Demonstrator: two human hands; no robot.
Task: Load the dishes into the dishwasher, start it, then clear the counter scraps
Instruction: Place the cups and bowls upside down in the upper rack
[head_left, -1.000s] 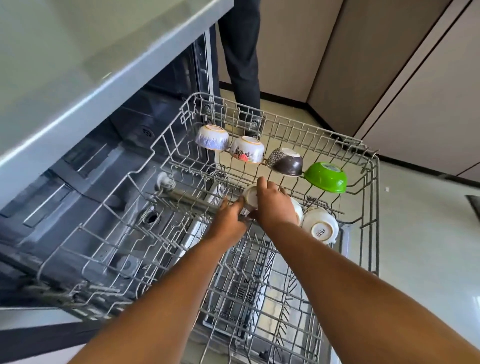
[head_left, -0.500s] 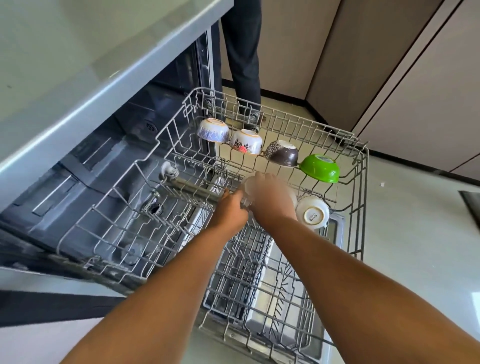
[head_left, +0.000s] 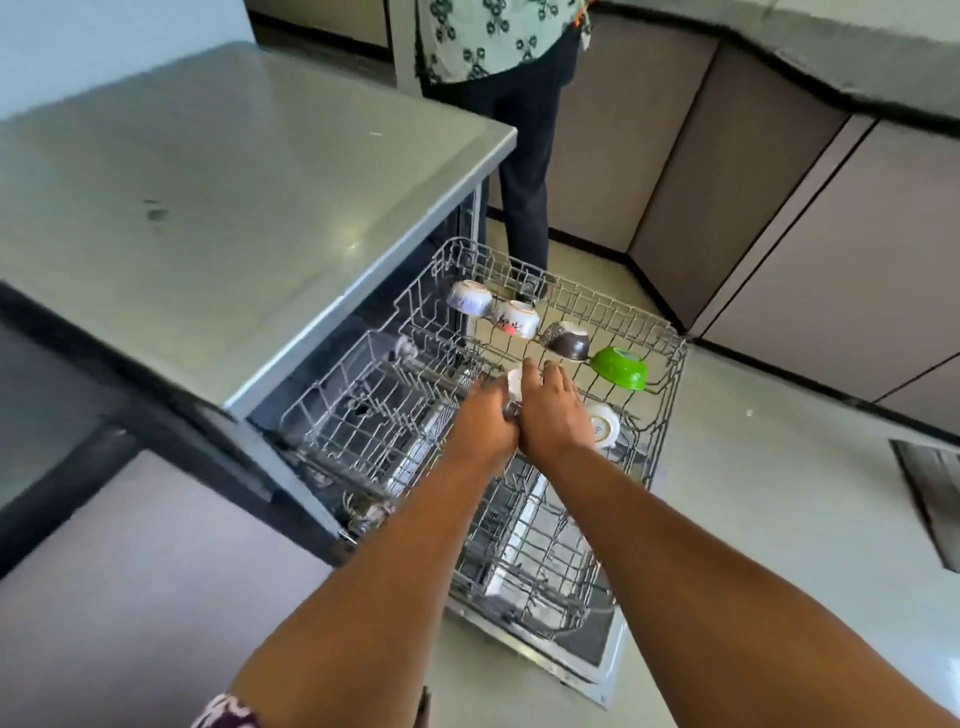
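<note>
Both hands — left hand and right hand side by side — are gripping a white bowl in the pulled-out upper rack, just before the green bowl.

The upper rack stands pulled out of the dishwasher, which sits under the tabletop at left. Along the rack's far side four bowls lie upturned in a row, left to right: first bowl, second bowl, third bowl, fourth bowl. Nearer, a fifth bowl sits at the rack's right. The left hand and right hand meet at a sixth bowl mid-rack. The lower rack lies beneath, over the open door. A second person stands behind the rack.
</note>
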